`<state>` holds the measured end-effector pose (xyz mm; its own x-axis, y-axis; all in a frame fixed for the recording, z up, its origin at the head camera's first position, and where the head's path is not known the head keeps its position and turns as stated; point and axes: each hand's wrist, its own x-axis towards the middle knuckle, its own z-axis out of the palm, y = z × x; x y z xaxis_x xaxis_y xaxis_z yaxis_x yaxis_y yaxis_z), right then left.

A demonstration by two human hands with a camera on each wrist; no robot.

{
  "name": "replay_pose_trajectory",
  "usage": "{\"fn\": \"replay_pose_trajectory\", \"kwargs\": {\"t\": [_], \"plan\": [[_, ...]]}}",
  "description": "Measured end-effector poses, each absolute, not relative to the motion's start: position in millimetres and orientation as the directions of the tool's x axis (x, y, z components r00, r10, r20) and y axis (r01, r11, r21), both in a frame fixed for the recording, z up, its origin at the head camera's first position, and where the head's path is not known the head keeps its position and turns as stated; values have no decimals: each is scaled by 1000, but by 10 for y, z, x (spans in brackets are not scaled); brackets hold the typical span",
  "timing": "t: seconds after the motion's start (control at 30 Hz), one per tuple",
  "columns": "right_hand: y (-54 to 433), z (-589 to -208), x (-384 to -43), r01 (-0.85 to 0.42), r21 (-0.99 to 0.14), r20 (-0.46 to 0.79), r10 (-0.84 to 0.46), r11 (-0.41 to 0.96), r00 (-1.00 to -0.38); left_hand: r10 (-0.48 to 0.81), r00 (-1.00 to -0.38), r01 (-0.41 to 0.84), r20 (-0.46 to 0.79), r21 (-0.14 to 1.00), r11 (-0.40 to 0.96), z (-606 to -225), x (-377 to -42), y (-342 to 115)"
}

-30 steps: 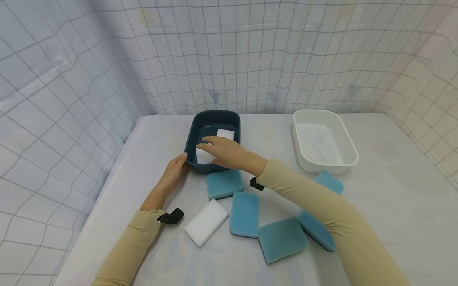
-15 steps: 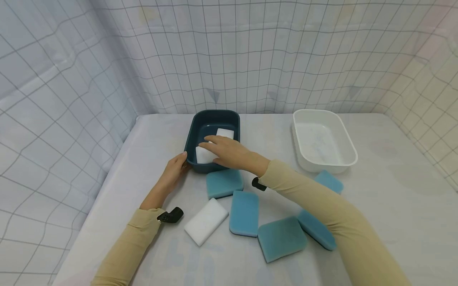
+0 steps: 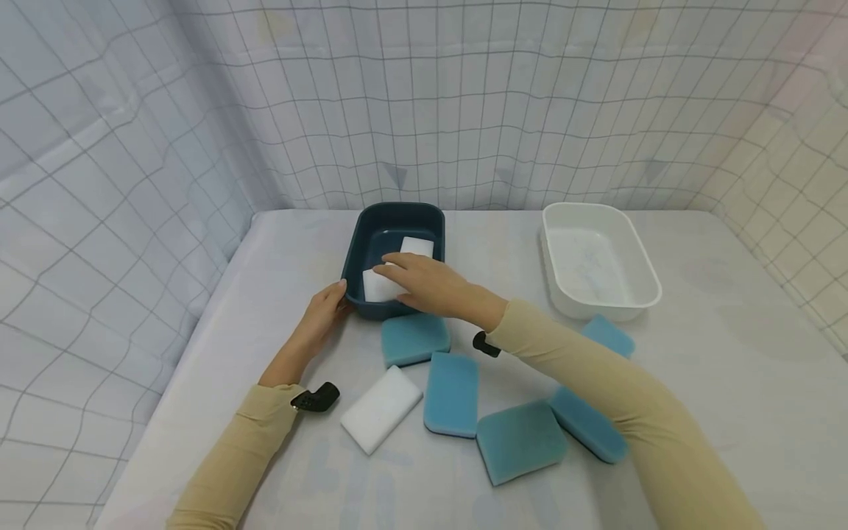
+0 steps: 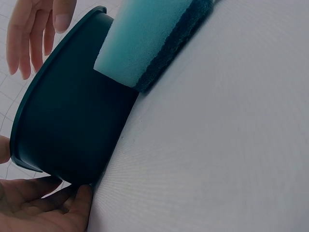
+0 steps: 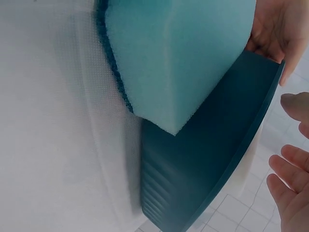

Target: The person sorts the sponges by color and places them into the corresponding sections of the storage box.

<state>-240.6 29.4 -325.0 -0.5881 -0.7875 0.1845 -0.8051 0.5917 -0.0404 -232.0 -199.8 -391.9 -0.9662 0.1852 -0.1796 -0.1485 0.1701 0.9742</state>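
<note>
My left hand (image 3: 322, 313) grips the near left corner of a dark blue plastic tub (image 3: 354, 254), thumb at the rim and fingers under it along the outer wall. Over the tub's near right part hovers my right hand (image 3: 433, 285), its fingers loosely spread and holding nothing. Inside lie white sponge blocks; one (image 3: 379, 287) shows by the near left and another (image 3: 419, 246) beyond the hand, which hides part of them. A blue-green sponge (image 3: 415, 338) with a dark scrub side lies right at the tub's near wall, seen large in the left wrist view.
A white tub (image 3: 596, 258) stands at the back right. Near the front lie a white sponge block (image 3: 382, 408), a blue sponge (image 3: 452, 395) and a green-blue sponge (image 3: 521, 442). Two more blue sponges (image 3: 608, 337) are partly covered by the right sleeve (image 3: 596, 375).
My right hand has drifted slightly to the right over the tub, leaving the white blocks where they were. The left hand keeps its hold on the corner.
</note>
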Motion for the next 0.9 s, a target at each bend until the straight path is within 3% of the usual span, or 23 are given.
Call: {"fn": "replay_pose_trajectory", "kwargs": {"t": [0.4,0.57,0.9], "plan": [[314,-3221,-2152,-888,6,273,-854,461,-442,178,-970,-132,-164,975,178,-3926,-2316,-1985],[316,-3246,-2082,-903,8,300,-862,430,-408,186,-970,-126,-159,975,181,-3935,-2307,-1993],[337,-3317,-1912,-935,-58,185,-917,349,-354,198,-968,-112,-152,974,197,-3906,-2277,-1991]]}}
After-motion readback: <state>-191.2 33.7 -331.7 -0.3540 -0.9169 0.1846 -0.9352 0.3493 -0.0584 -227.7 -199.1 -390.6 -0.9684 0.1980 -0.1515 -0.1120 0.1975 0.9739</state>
